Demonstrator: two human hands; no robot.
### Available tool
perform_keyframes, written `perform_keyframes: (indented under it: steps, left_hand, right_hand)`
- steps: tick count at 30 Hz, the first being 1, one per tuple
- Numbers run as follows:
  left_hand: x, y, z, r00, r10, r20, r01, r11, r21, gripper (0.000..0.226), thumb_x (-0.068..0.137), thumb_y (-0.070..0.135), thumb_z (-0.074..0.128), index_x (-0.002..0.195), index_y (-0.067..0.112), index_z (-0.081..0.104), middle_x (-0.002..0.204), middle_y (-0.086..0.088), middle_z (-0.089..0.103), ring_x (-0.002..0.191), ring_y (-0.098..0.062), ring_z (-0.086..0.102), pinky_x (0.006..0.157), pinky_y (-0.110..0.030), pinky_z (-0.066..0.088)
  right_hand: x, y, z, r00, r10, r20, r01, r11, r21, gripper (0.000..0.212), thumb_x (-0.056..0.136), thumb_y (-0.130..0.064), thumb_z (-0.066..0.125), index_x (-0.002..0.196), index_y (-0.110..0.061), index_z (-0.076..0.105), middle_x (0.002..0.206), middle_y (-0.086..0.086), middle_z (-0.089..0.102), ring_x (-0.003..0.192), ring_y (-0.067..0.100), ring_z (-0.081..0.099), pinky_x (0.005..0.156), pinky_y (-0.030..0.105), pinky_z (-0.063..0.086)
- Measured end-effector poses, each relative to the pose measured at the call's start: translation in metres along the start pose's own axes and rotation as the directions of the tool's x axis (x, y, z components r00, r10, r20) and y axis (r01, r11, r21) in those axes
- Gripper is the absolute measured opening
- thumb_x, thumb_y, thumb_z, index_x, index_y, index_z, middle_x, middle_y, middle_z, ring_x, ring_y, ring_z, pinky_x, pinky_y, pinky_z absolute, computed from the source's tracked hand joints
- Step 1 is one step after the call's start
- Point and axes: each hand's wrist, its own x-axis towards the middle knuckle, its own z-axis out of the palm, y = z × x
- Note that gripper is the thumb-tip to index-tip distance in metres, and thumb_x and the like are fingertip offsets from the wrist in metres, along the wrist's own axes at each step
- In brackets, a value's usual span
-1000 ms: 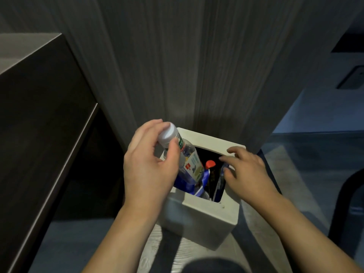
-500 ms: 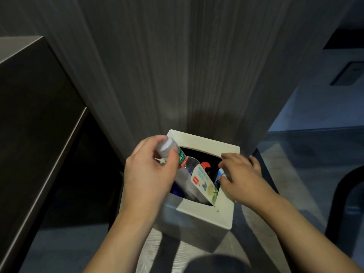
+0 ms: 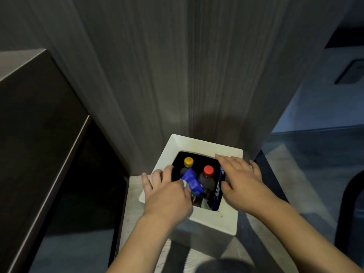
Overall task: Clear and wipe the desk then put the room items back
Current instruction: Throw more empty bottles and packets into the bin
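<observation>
A white square bin (image 3: pixel 206 145) stands on the floor against a wood-grain panel. Inside it stand a dark bottle with a yellow cap (image 3: pixel 188 162) and another dark bottle with a red cap (image 3: pixel 208 171), beside a crumpled blue wrapper (image 3: pixel 192 181). A clear water bottle (image 3: pixel 186 184) lies low in the opening, only its white cap and neck showing. My left hand (image 3: pixel 167 196) lies over the bin's left rim with fingers spread straight, its edge against that cap. My right hand (image 3: pixel 240 182) rests flat on the right rim, next to a blue pack (image 3: pixel 218 191).
A dark desk or cabinet side (image 3: pixel 39 125) rises at the left, close to the bin. The wood-grain panel (image 3: pixel 177 75) is right behind the bin. A dark curved chair edge (image 3: pixel 352 203) is at the far right, and pale floor (image 3: pixel 295 174) extends to the right.
The water bottle has gone from tilted above the rim down into the bin. My left hand let go of its cap and flattened over the rim. My right hand spread flat.
</observation>
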Motion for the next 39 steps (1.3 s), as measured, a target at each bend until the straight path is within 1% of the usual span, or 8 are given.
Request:
perform_keyframes:
  steps: [5,9,14,17,20,29,33,39]
  left_hand:
    - [0.006,-0.006,-0.002,0.993,0.014,-0.115,-0.021,0.998,-0.062,0.041,0.096,0.045,0.041,0.133,0.032,0.052,0.145,0.009,0.038,0.13,-0.022,0.028,0.117,-0.045,0.019]
    - [0.014,-0.005,-0.004,0.984,0.019,-0.176,-0.038,0.994,-0.107,0.044,0.095,0.042,0.046,0.137,0.029,0.048,0.139,0.008,0.046,0.125,-0.02,0.037,0.112,-0.038,0.027]
    - [-0.002,0.007,-0.041,0.985,0.007,-0.175,-0.051,0.968,-0.244,0.043,0.093,0.03,0.053,0.135,0.02,0.052,0.135,0.002,0.051,0.119,-0.021,0.049,0.106,-0.035,0.038]
    - [-0.024,0.024,-0.115,0.983,0.062,-0.174,-0.111,0.951,-0.288,0.046,0.092,0.017,0.053,0.138,0.017,0.05,0.139,0.0,0.049,0.124,-0.022,0.046,0.107,-0.034,0.038]
    - [-0.051,0.045,-0.228,0.955,0.123,-0.269,-0.198,0.942,-0.272,0.046,0.092,0.011,0.051,0.138,0.013,0.052,0.138,-0.004,0.051,0.127,-0.025,0.046,0.11,-0.033,0.035]
    - [-0.193,0.103,-0.589,0.866,0.201,-0.459,-0.321,0.926,-0.2,0.04,0.094,0.022,0.058,0.131,0.009,0.057,0.132,-0.007,0.056,0.124,-0.026,0.051,0.108,-0.039,0.039]
    - [-0.255,0.111,-0.655,0.845,0.202,-0.495,-0.316,0.935,-0.159,0.04,0.094,0.026,0.059,0.132,0.011,0.057,0.133,-0.005,0.056,0.124,-0.023,0.05,0.108,-0.036,0.038]
    - [-0.282,0.125,-0.667,0.839,0.182,-0.513,-0.307,0.937,-0.17,0.042,0.093,0.027,0.059,0.132,0.012,0.056,0.135,-0.004,0.054,0.126,-0.023,0.049,0.109,-0.038,0.039]
  right_hand:
    - [0.001,-0.001,0.0,0.999,0.002,-0.052,0.001,0.998,0.055,0.082,0.093,-0.033,0.052,0.152,-0.038,-0.005,0.158,-0.01,0.019,0.146,0.012,0.015,0.12,0.046,0.0]
    - [0.004,-0.009,0.0,0.99,-0.002,-0.139,0.014,0.996,0.085,0.074,0.093,-0.033,0.052,0.153,-0.032,0.009,0.158,-0.008,0.021,0.144,0.012,0.018,0.122,0.041,0.005]
    - [-0.029,-0.035,-0.033,0.99,0.105,-0.093,-0.076,0.959,0.273,0.071,0.092,-0.029,0.055,0.152,-0.029,0.019,0.159,-0.006,0.022,0.145,0.013,0.018,0.121,0.032,0.011]
    - [-0.051,-0.051,-0.109,0.988,0.135,-0.077,-0.105,0.944,0.313,0.068,0.092,-0.026,0.056,0.152,-0.025,0.024,0.156,-0.004,0.029,0.143,0.015,0.026,0.119,0.034,0.02]
    - [-0.078,-0.081,-0.224,0.98,0.155,-0.128,-0.102,0.932,0.347,0.068,0.09,-0.023,0.058,0.151,-0.023,0.028,0.155,-0.003,0.032,0.142,0.015,0.028,0.118,0.032,0.023]
    - [-0.185,-0.186,-0.576,0.975,0.116,-0.192,-0.062,0.963,0.264,0.066,0.093,-0.03,0.054,0.151,-0.023,0.025,0.157,-0.002,0.027,0.144,0.018,0.023,0.12,0.035,0.018]
    - [-0.231,-0.206,-0.657,0.963,0.084,-0.256,-0.024,0.973,0.231,0.065,0.09,-0.03,0.057,0.149,-0.02,0.031,0.154,0.0,0.032,0.142,0.02,0.028,0.118,0.038,0.022]
    - [-0.276,-0.19,-0.676,0.943,0.15,-0.298,-0.062,0.957,0.284,0.065,0.092,-0.035,0.056,0.15,-0.022,0.029,0.155,-0.002,0.03,0.143,0.015,0.025,0.119,0.036,0.021]
